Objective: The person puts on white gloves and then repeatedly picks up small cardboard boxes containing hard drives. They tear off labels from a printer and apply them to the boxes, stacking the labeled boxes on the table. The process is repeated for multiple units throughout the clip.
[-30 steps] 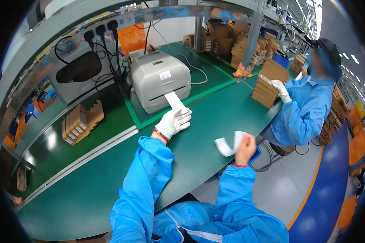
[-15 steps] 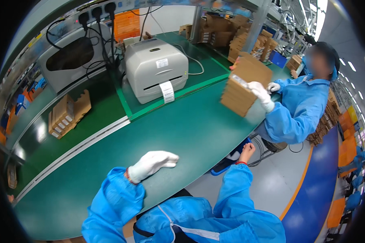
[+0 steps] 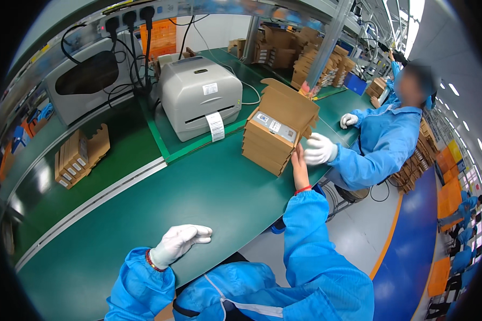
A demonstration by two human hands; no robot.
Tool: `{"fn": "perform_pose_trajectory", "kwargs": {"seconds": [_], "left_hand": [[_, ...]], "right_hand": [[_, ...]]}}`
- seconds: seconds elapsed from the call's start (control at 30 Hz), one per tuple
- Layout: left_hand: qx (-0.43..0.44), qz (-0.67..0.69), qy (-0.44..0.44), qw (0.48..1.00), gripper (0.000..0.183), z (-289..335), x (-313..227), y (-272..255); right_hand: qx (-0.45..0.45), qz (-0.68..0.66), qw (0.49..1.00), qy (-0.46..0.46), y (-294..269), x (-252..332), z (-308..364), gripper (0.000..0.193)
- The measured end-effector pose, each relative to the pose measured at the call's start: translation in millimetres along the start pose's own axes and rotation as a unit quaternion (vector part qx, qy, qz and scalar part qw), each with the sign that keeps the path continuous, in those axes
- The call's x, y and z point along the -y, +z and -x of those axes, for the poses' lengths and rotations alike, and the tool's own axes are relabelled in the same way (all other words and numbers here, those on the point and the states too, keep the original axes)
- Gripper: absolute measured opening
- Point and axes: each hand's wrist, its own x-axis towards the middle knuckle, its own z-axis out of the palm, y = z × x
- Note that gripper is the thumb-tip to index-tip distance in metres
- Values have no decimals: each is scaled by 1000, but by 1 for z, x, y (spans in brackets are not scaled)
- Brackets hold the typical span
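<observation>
A stack of brown cardboard boxes (image 3: 265, 151) rests on the green worktable, a flap raised at its back. On top of it shows a grey flat item (image 3: 275, 126) with white labels. My right hand (image 3: 300, 170), bare with a red band at the wrist, lays its stretched fingers against the stack's right side. Right beside it is a co-worker's white-gloved hand (image 3: 320, 150), apart from the boxes as far as I can see. In a white glove, my left hand (image 3: 182, 243) rests near the table's front edge, fingers extended and together, holding nothing.
A grey label printer (image 3: 201, 93) with a label strip (image 3: 215, 126) hanging out stands behind the table's front strip. Several small boxes (image 3: 75, 160) lie at the left beyond a metal rail (image 3: 96, 209). The co-worker (image 3: 383, 134) sits at the right; more cartons (image 3: 308, 69) are stacked behind.
The box stack has come left and down from the co-worker's hands onto the table. My right hand has risen from below the table edge to its side. My left hand has shifted slightly left and nearer.
</observation>
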Motion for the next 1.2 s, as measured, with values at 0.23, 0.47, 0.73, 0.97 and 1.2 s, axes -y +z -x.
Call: {"fn": "perform_pose_trajectory", "kwargs": {"seconds": [0.23, 0.47, 0.73, 0.97, 1.2], "left_hand": [[-11, -11, -12, 1000, 34, 5, 1, 2], [-91, -562, 178, 802, 33, 5, -12, 39], [-36, -743, 551, 377, 30, 30, -11, 34], [-23, -708, 628, 323, 29, 45, 0, 20], [-97, -647, 684, 322, 31, 38, 33, 9]], "right_hand": [[-33, -189, 976, 104, 0, 30, -59, 42], [-2, -86, 995, 42, 24, 69, -14, 23], [46, 27, 998, -30, 109, 149, 136, 28], [209, 108, 955, -182, 129, 185, 185, 37], [262, 126, 949, -123, 128, 190, 191, 35]]}}
